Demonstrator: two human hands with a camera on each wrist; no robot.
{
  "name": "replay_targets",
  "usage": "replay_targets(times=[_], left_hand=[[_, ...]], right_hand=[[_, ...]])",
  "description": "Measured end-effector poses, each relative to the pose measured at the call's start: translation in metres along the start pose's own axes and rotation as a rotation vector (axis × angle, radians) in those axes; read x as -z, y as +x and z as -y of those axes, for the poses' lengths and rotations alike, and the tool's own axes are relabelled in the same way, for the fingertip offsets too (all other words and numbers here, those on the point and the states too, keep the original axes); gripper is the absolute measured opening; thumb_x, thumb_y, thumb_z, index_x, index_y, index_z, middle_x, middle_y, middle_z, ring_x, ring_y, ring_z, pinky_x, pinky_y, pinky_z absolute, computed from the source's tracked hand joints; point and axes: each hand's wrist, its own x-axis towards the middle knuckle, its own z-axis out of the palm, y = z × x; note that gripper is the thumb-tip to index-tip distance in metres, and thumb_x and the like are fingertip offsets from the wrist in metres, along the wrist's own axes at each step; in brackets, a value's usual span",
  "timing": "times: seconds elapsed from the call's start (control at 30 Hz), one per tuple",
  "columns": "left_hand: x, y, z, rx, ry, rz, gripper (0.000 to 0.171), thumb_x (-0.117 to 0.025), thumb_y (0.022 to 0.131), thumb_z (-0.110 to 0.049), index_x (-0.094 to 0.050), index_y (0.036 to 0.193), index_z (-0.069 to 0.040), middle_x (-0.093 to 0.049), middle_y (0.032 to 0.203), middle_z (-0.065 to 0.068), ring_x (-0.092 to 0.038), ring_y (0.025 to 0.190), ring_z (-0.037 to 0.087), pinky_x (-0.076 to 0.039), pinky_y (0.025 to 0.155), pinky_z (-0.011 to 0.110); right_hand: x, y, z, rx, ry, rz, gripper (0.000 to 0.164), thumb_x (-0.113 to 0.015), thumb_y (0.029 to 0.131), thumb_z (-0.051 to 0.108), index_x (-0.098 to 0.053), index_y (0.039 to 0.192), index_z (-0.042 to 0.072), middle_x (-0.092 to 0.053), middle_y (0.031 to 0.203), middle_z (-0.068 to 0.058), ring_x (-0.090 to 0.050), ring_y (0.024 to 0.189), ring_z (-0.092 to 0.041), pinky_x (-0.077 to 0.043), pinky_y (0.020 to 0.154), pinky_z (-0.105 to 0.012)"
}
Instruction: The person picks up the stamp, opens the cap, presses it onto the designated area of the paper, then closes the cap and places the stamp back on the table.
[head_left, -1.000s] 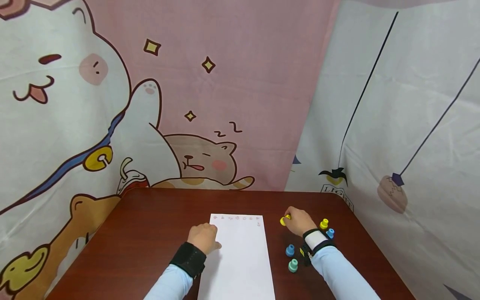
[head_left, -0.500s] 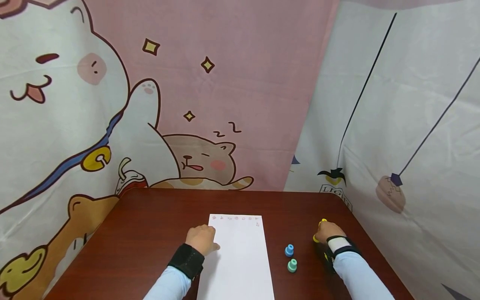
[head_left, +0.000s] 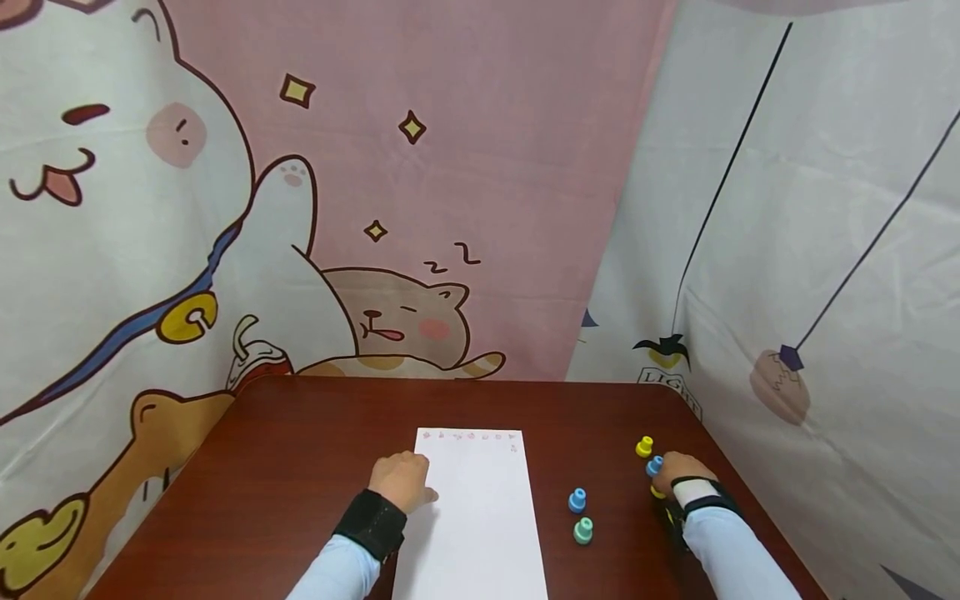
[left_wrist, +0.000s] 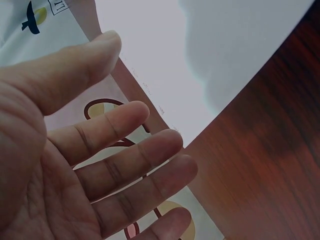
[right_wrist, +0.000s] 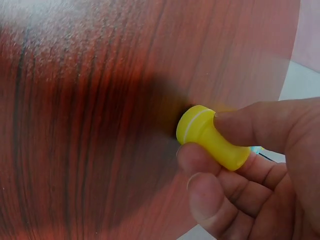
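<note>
My right hand (head_left: 681, 473) pinches a yellow toy stamp (right_wrist: 212, 137) between thumb and fingers, just over the table at the right. Its wide end faces the wood in the right wrist view; whether it touches cannot be told. Beyond that hand stand another yellow stamp (head_left: 644, 447) and a blue stamp (head_left: 655, 466). My left hand (head_left: 401, 481) is at the left edge of a white sheet of paper (head_left: 472, 517), fingers loosely extended and holding nothing in the left wrist view. Small reddish prints run along the paper's top edge, with another below them at the right.
Between the paper and my right hand stand a second blue stamp (head_left: 577, 501) and a green stamp (head_left: 583, 531). The brown table (head_left: 315, 467) ends at a cloth backdrop (head_left: 510, 208) with cartoon animals.
My right hand has moved right with the yellow stamp, away from the paper, then slightly nearer and lower. The standing yellow and blue stamps show again beyond it. My left hand stays put.
</note>
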Motion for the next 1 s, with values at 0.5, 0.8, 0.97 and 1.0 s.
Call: replay_targets(times=[0.5, 0.8, 0.97, 1.0], left_hand=[[-0.01, -0.002, -0.001, -0.022, 0.004, -0.017, 0.039, -0.087, 0.073, -0.038, -0.071, 0.091, -0.007, -0.064, 0.076, 0.005, -0.06, 0.069, 0.024, -0.051, 0.067, 0.043], [-0.01, 0.0, 0.001, -0.02, -0.002, -0.023, 0.037, -0.087, 0.074, -0.037, -0.071, 0.089, -0.008, -0.063, 0.075, 0.005, -0.06, 0.069, 0.023, -0.051, 0.067, 0.043], [-0.007, 0.0, 0.002, -0.025, 0.0, -0.042, 0.037, -0.087, 0.074, -0.037, -0.071, 0.088, -0.007, -0.063, 0.073, 0.004, -0.059, 0.067, 0.023, -0.051, 0.065, 0.042], [-0.007, 0.0, 0.002, -0.026, 0.001, -0.043, 0.037, -0.087, 0.074, -0.037, -0.071, 0.088, -0.007, -0.063, 0.073, 0.004, -0.059, 0.067, 0.023, -0.051, 0.065, 0.042]], right_hand=[[-0.015, -0.002, -0.011, -0.015, -0.023, 0.004, 0.021, -0.069, 0.085, 0.015, -0.061, 0.088, -0.005, -0.053, 0.073, -0.012, -0.052, 0.068, -0.029, -0.049, 0.063, -0.045], [-0.012, 0.001, -0.008, -0.064, 0.008, 0.016, 0.029, -0.069, 0.087, 0.023, -0.061, 0.088, -0.005, -0.053, 0.074, -0.013, -0.052, 0.069, -0.03, -0.049, 0.063, -0.044], [-0.008, -0.001, -0.004, -0.088, 0.011, 0.029, 0.032, -0.069, 0.087, 0.027, -0.063, 0.088, -0.004, -0.056, 0.075, -0.014, -0.054, 0.07, -0.031, -0.051, 0.064, -0.047], [-0.006, -0.002, -0.003, -0.095, 0.002, 0.03, 0.033, -0.069, 0.088, 0.029, -0.063, 0.088, -0.004, -0.056, 0.075, -0.014, -0.054, 0.07, -0.031, -0.051, 0.065, -0.047]])
